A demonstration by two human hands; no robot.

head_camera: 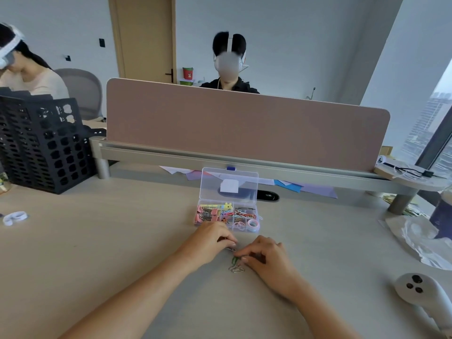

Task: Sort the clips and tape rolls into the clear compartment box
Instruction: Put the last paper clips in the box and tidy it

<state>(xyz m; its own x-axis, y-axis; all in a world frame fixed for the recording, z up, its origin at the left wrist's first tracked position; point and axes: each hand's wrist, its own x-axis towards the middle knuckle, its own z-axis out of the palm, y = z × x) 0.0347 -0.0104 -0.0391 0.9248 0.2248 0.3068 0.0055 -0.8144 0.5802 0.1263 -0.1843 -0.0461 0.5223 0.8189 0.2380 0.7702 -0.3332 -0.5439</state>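
- Bench (117,245) first — pale and smooth, so flat wire clips won't lift straight up. Best to drag one toward me or tip its edge with a nail, then pinch.
- Clear compartment box (254,189) stands just beyond my knuckles with its lid up. Binder clips, coloured paper clips and tape rolls (252,224) already sit in separate cells, so wire clips should go to the middle cell, not the pink pile.
- Left hand (211,239): fingers (226,238) bunched and curled down, pinching what looks like a small clip (231,249) at their tips; too tiny to be sure.
- Right hand (267,259): fingers (247,256) curled, tips touching the green clip (234,260). I can't tell whether it's truly pinched.
- Loose clips (236,268) — silver ones lie on the bench just nearer me than both sets of fingertips, between my hands, untouched.
- One at a time, I reckon; a tangle could scatter.
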